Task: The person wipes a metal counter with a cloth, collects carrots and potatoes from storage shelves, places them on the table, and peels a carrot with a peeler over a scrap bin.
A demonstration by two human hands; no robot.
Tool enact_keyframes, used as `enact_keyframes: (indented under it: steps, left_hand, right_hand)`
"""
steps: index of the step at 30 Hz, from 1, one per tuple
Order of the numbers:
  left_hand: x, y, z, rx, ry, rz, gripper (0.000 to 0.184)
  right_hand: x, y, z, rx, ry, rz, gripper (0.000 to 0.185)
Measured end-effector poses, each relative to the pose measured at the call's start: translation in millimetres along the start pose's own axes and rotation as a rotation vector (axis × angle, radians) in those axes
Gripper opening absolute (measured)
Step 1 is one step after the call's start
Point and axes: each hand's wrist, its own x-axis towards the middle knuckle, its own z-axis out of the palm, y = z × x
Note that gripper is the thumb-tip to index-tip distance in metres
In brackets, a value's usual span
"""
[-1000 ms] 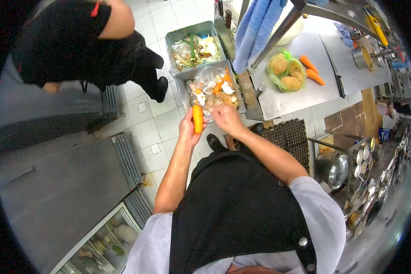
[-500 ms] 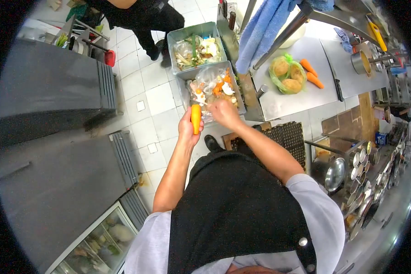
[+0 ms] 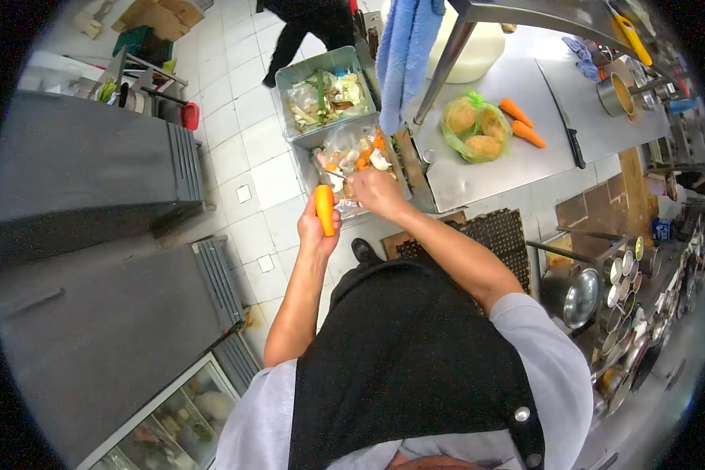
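Black apron is filling the foreground. Left hand is holding an orange carrot, fingers curling narrowly around it, at the near left corner of the grey bin. Right hand is hovering over that bin's near edge, fingers closing on a thin tool; exact type is too small to tell. Vegetable scraps are filling the bin. Right of it, a green plastic bag of potatoes is lying near the steel worktop's left edge, two loose carrots just beside it. A black-handled knife is pointing its handle toward the near edge. Beyond the grey bin, a second scrap bin is standing; behind that, a co-worker's dark-trousered legs are showing.
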Motion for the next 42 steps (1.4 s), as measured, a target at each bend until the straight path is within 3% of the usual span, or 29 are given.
enact_keyframes:
  steps: [5, 9, 13, 16, 18, 21, 23, 24, 27, 31, 36, 38, 41, 42]
  left_hand:
    - [8.1, -14.9, -1.4, -0.158, -0.049, -0.077, 0.042]
    - [-6.2, -31.1, 19.9, 0.026, -0.030, 0.056, 0.046]
    - [-29.8, -61.4, 72.8, 0.172, -0.003, 0.064, 0.045]
    - [-40.2, -99.1, 111.8, 0.577, -0.143, -0.017, 0.038]
    - [-33.6, -131.7, 133.8, 0.965, -0.281, -0.085, 0.053]
    - [-9.5, -187.1, 192.0, 1.551, -0.629, 0.803, 0.053]
    - [10.0, -214.8, 230.4, 1.690, -0.568, 0.809, 0.054]
    - [18.0, -223.9, 242.7, 1.761, -0.528, 0.812, 0.054]
    - [58.7, -248.5, 238.7, 1.979, -0.497, 0.956, 0.053]
    - [62.4, -247.8, 225.8, 1.829, -0.423, 1.252, 0.053]
    - [23.5, -206.3, 236.1, 1.725, -0.344, 1.274, 0.045]
    - [1.0, -187.6, 240.5, 1.644, -0.324, 1.319, 0.044]
    - [-9.3, -161.1, 221.9, 1.154, -0.296, 0.822, 0.044]
    - [-10.0, -147.9, 214.7, 0.800, -0.262, 0.468, 0.044]
  right_hand:
    - [-44.7, -40.8, -33.1, 0.068, 0.126, -0.181, 0.029]
    - [-3.1, 0.3, -54.8, -0.104, -0.141, 0.024, 0.030]
    - [-47.0, 1.0, -123.5, 0.224, 0.097, -0.138, 0.030]
    - [-89.3, 35.6, -188.5, 0.340, 0.089, -0.025, 0.035]
    - [-109.4, 76.7, -229.3, 0.318, 0.080, 0.097, 0.035]
    - [-127.6, 153.8, -288.4, -0.022, 0.396, 0.161, 0.032]
    - [-132.7, 211.0, -319.9, -0.284, 0.586, 0.198, 0.031]
    - [-131.9, 231.1, -332.2, -0.320, 0.547, 0.345, 0.031]
    - [-127.1, 280.4, -346.2, -0.432, 0.475, 0.370, 0.031]
    - [-133.2, 292.6, -336.4, -0.497, 0.432, 0.366, 0.028]
    - [-152.2, 251.9, -327.9, -0.281, 0.545, 0.281, 0.027]
    - [-153.9, 190.3, -335.5, -0.275, 0.448, 0.124, 0.033]
    - [-141.6, 107.8, -321.7, -0.213, 0.303, -0.177, 0.035]
    - [-133.6, 85.1, -311.3, -0.213, 0.268, -0.302, 0.035]
